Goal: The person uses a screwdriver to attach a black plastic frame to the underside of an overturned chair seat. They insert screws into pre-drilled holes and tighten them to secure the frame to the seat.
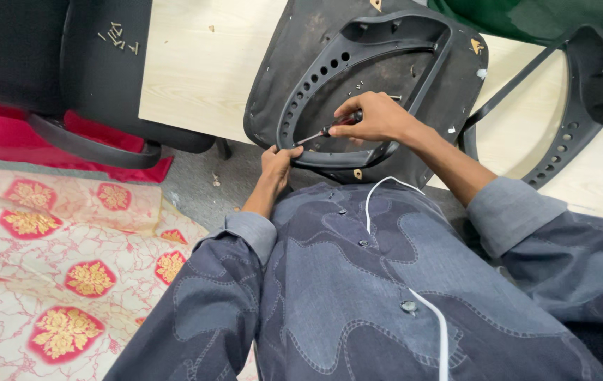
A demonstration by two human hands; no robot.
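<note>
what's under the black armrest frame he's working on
Under the armrest frame lies the upturned seat base, its dark underside dusty, with small screws loose inside the loop. The table beneath is mostly covered.

Pale wooden table point(202, 70) bears upturned seat point(301, 42); screws point(119, 37).

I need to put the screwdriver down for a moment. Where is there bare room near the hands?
Bare light wood table lies between the black chair with its loose screws and the upturned seat pan. It is crowded where the right hand holds the screwdriver and the left hand grips the armrest.
</note>
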